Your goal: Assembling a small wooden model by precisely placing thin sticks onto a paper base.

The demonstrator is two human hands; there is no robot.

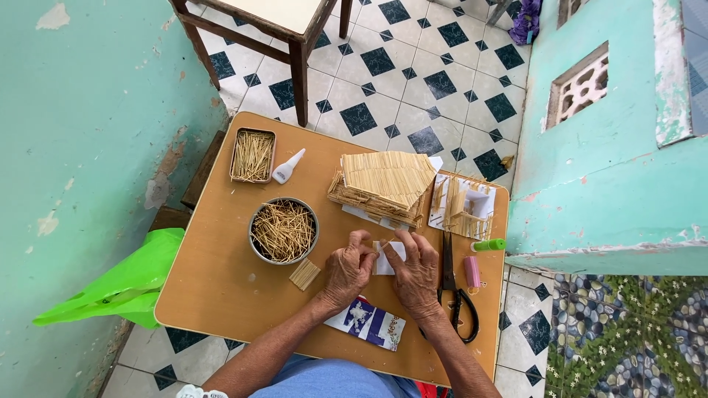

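Both hands meet over the middle of the small wooden table (214, 295): the left hand (346, 269) and the right hand (417, 276) have their fingers pinched together on a small white piece of card (389, 258), and a thin pale stick (386, 242) lies against its upper edge between the fingertips. The card sits just above the table surface, near the front edge. Under the wrists lies a flat printed cardboard package in blue, white and red (369, 322), partly covered by the left forearm. Left of the hands stands a round metal tin full of loose toothpicks (284, 231), with a short glued panel of sticks (304, 274) just below it. Farther back sit a rectangular tray of toothpicks (253, 155) and a small white glue bottle (287, 167) lying on its side. Behind the hands rises a model roof of layered sticks (385, 184), and beside it a white card frame with upright sticks (463, 206). Right of the right hand lie black-handled scissors (453, 291), a pink spool (472, 272) and a green cap-like cylinder (489, 245).
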